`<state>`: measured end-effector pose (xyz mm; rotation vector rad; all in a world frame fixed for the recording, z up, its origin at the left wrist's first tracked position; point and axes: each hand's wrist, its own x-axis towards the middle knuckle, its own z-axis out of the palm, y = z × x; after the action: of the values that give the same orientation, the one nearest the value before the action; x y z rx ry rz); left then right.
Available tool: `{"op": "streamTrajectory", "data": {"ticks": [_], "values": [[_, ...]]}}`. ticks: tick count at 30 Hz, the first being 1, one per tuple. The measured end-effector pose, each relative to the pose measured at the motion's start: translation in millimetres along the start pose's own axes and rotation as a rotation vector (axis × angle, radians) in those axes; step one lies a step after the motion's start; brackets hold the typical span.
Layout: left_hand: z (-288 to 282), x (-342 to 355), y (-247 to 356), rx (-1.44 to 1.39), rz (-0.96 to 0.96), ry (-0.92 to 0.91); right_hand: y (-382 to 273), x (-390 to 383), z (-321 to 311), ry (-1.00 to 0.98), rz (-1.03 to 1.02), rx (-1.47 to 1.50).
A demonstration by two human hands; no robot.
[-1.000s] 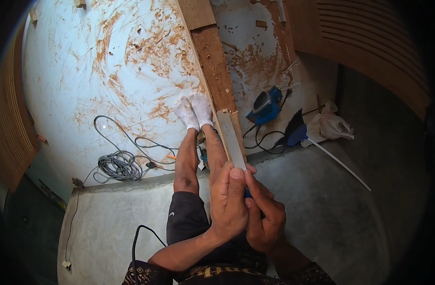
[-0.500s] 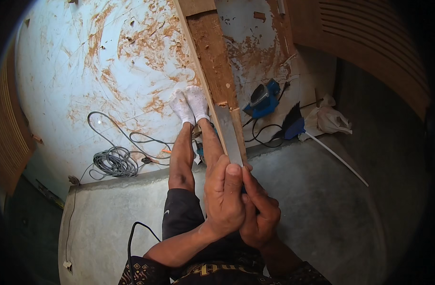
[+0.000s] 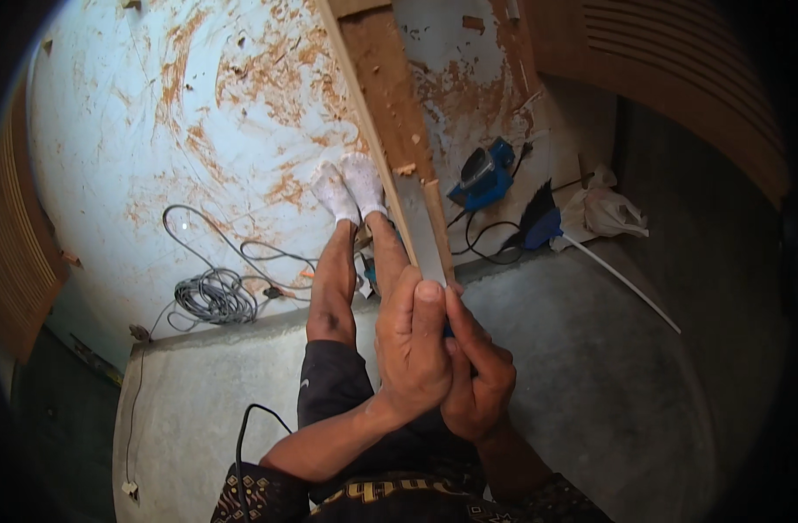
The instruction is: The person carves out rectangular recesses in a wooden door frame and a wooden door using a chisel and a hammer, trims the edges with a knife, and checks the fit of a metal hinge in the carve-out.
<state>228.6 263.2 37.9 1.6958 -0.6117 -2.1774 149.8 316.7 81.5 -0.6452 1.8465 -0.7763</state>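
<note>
Reaching ahead from the left hand (image 3: pixel 412 344), a flat grey blade (image 3: pixel 427 240) is seen from above, laid lengthwise along a long wooden beam (image 3: pixel 380 87). The blade is clamped in the left hand, whose thumb is pressed on its upper face. Just to the right of that hand and touching it, the right hand (image 3: pixel 479 388) is closed around the near end of the same tool; most of that end is hidden by the fingers, and only a bit of blue is shown between the hands. Small wood chips (image 3: pixel 406 170) are gathered at the blade's far tip, and beyond them a rough brown recess is seen in the beam. Ahead and slightly left of the left hand, the two feet in white socks (image 3: pixel 347 187) are placed side by side on a white surface (image 3: pixel 111 148) smeared with brown shavings. Farther left of the same hand, a grey cable (image 3: pixel 216 299) is heaped in a loose coil. Ahead and to the right of the right hand, a blue power tool (image 3: pixel 486 174) is set down near the beam, with a black cord attached. Nearer that hand on the same side, a broom (image 3: pixel 549 228) with black bristles and a white handle is laid just beside a crumpled pale bag (image 3: pixel 613 213). Below both hands, bare grey concrete (image 3: pixel 591 392) is visible.
</note>
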Motion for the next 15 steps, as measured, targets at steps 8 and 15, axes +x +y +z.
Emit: {"op": "streamTrajectory", "data": {"ticks": [8,15], "values": [[-1.0,-0.1,3.1,0.034,0.019,0.006,-2.0,3.8,-1.2,-0.010,-0.029,-0.025],[3.3,2.2,7.0,-0.075,-0.028,-0.011,-0.1,9.2,-3.6,-0.015,-0.038,-0.011]]}}
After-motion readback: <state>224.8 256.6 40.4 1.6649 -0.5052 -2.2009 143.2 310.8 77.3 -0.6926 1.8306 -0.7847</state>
